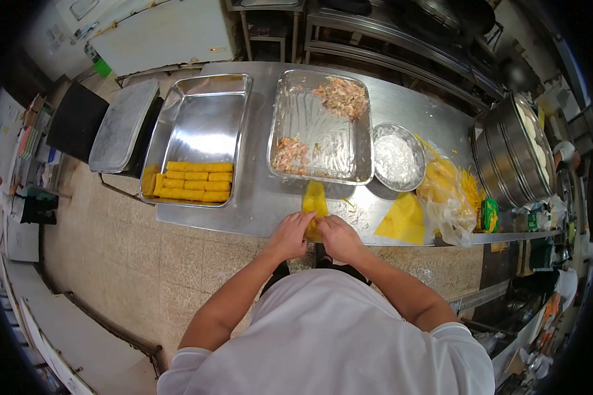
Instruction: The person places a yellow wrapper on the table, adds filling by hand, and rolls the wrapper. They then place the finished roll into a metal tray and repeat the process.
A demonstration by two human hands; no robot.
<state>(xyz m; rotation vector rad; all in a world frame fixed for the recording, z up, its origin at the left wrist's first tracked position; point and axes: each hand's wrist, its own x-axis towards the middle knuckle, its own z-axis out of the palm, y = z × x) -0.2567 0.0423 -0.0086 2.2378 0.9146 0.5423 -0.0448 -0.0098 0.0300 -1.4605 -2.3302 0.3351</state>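
My left hand (291, 235) and my right hand (340, 237) meet at the table's front edge, fingers closed on the near end of a yellow wrapper (315, 197). The wrapper's narrow far end lies flat on the metal, pointing to the filling tray (322, 178). In that tray are two heaps of shredded filling (342, 97). To the left, a deep metal tray (242, 99) holds rows of yellow rolls (194, 185). Right of my right hand lies a flat yellow sheet (403, 220). Behind it stands a round bowl (397, 158) with whitish contents.
A plastic bag (441, 194) with yellow sheets and a green packet (490, 215) are at the right. Stacked round steamers (513, 155) stand behind them. Beyond the table's left end is a lidded container (123, 125). A person (565, 155) is partly visible at far right.
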